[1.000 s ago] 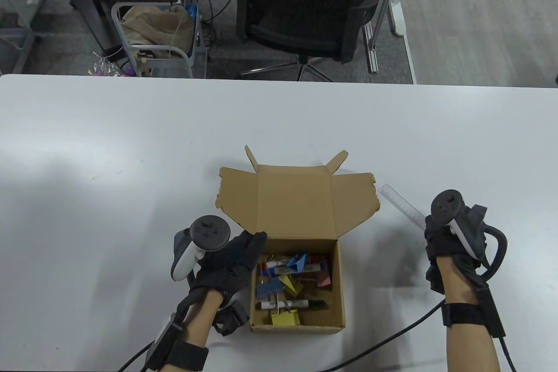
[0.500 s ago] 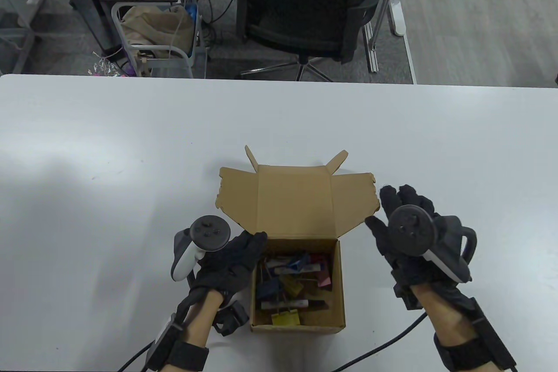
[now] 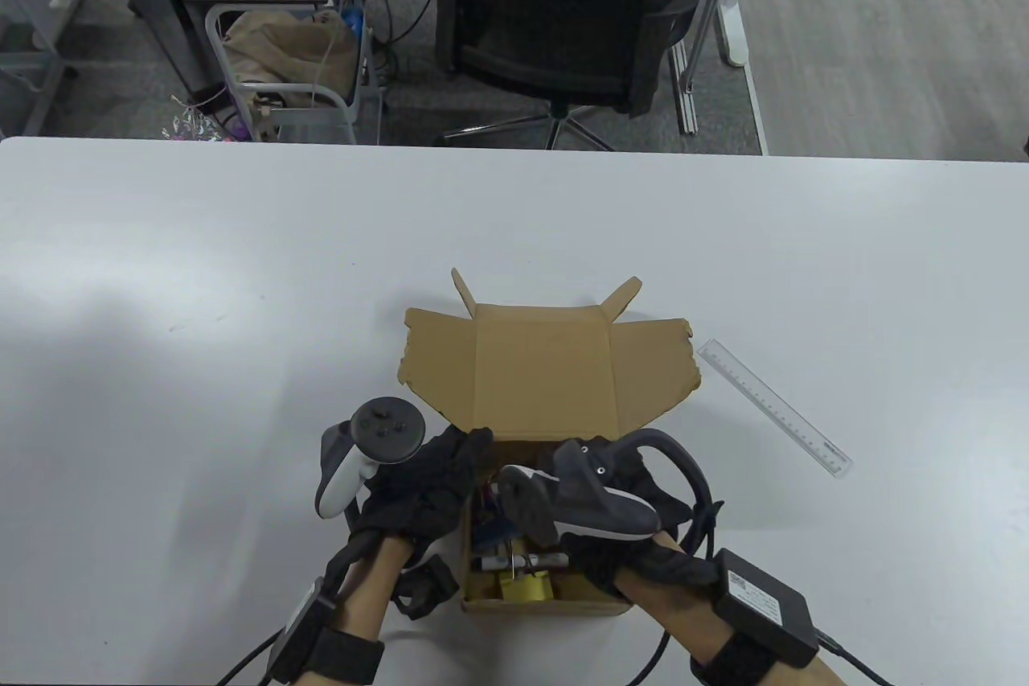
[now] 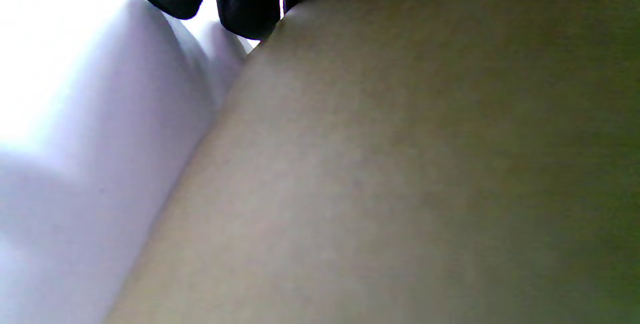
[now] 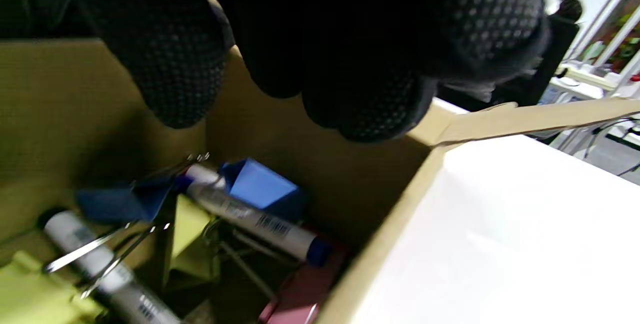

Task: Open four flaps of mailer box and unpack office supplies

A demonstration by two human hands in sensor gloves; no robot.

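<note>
The cardboard mailer box (image 3: pixel 547 380) stands open near the table's front edge, its flaps folded outward. My left hand (image 3: pixel 434 485) holds its left wall; in the left wrist view my fingertips (image 4: pixel 247 9) lie against the box wall (image 4: pixel 400 164). My right hand (image 3: pixel 635 477) reaches down into the box from the right. Its fingers (image 5: pixel 350 89) hang just above the contents and hold nothing. Under them lie a white marker (image 5: pixel 250 216), a blue binder clip (image 5: pixel 260 189) and a pink clip (image 5: pixel 305 289). A yellow clip (image 3: pixel 526 588) shows at the box's near end.
A clear ruler (image 3: pixel 773 407) lies slanted on the white table (image 3: pixel 241 276), to the right of the box. A black office chair (image 3: pixel 555 10) and a cart (image 3: pixel 289 67) stand beyond the far edge.
My right hand has left the ruler on the table, swung left and dipped into the box. The left hand and the box have stayed put.
</note>
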